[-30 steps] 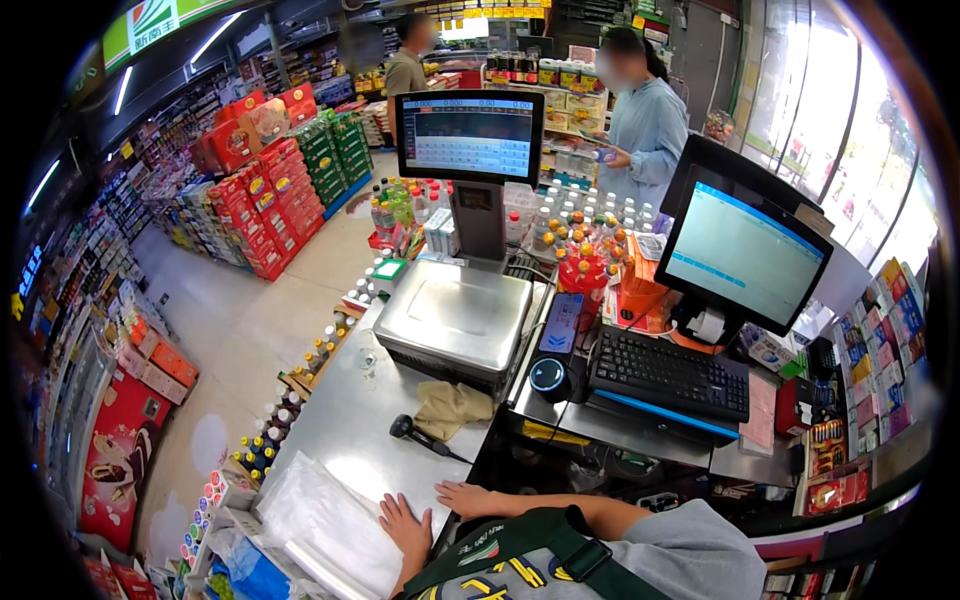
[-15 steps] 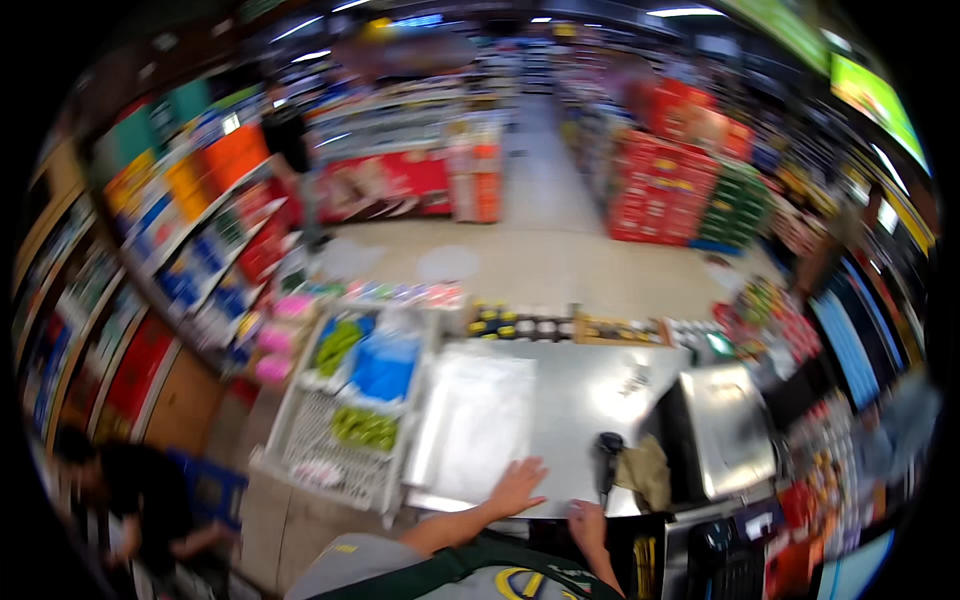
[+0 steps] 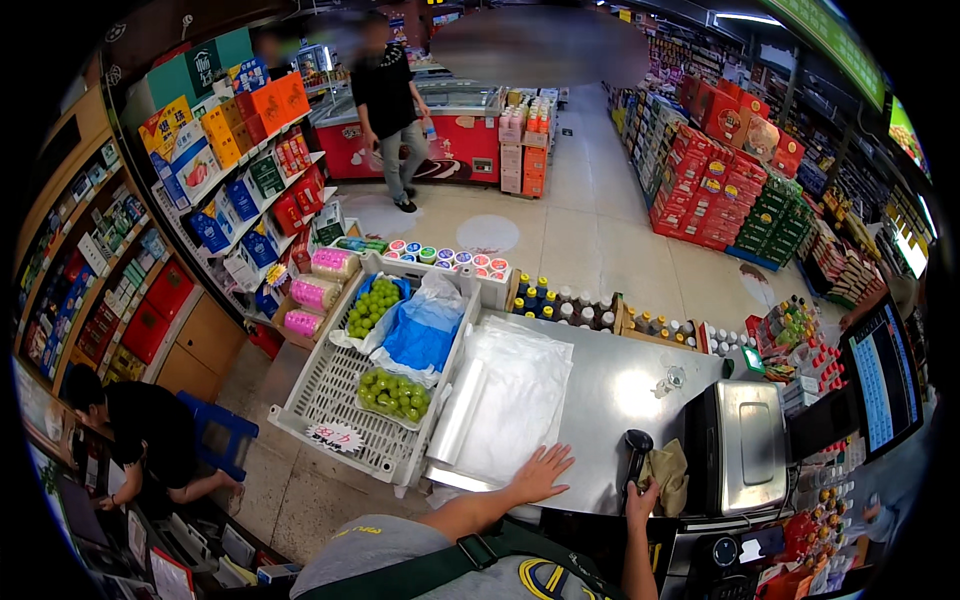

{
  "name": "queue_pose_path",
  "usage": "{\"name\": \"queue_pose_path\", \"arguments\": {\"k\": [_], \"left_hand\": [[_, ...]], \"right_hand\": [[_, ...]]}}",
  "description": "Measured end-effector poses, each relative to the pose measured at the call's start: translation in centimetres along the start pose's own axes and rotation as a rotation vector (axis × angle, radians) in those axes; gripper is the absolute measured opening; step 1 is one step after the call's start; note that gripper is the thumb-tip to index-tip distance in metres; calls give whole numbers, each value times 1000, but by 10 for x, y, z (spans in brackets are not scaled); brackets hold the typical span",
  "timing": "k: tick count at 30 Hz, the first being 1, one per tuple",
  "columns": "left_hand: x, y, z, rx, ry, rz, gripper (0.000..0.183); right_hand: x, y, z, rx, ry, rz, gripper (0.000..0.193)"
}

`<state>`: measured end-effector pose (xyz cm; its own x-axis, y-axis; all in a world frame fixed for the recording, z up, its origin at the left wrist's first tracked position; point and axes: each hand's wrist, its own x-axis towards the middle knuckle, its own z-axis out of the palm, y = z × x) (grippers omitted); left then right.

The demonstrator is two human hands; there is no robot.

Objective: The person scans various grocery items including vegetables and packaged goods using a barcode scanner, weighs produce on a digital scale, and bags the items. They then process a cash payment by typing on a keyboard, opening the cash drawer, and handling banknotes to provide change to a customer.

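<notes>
My left hand lies flat with its fingers spread, at the front edge of the steel counter, beside a stack of clear plastic bags. Fingers curled, my right hand is closed around the lower end of a black handheld barcode scanner. A crumpled tan cloth lies against the scanner, close to my right fingertips. Left of the bags, a white slatted crate holds packs of green grapes and a blue-and-white wrapping.
A steel-topped box and a monitor stand at the right. Small bottles line the counter's far edge. A person in black sits at the lower left near a blue stool; another person is by a red freezer.
My view has turned left and sharpened. My right hand has moved up to the scanner's handle. My left hand remains spread at the counter's front. The standing person shows more fully.
</notes>
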<state>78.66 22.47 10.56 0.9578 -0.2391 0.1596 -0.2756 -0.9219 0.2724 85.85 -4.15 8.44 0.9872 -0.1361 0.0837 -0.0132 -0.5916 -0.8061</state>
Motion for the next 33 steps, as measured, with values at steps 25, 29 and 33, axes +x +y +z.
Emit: {"name": "queue_pose_path", "arguments": {"k": [25, 29, 33], "left_hand": [[2, -2, 9, 78, 11, 26, 67], [2, -6, 19, 88, -8, 14, 70], [10, -5, 12, -13, -160, -21, 71]], "right_hand": [[-2, -19, -3, 735, -190, 295, 38], [-36, -39, -33, 864, -250, 380, 34], [-68, -51, -57, 878, -262, 407, 26]]}}
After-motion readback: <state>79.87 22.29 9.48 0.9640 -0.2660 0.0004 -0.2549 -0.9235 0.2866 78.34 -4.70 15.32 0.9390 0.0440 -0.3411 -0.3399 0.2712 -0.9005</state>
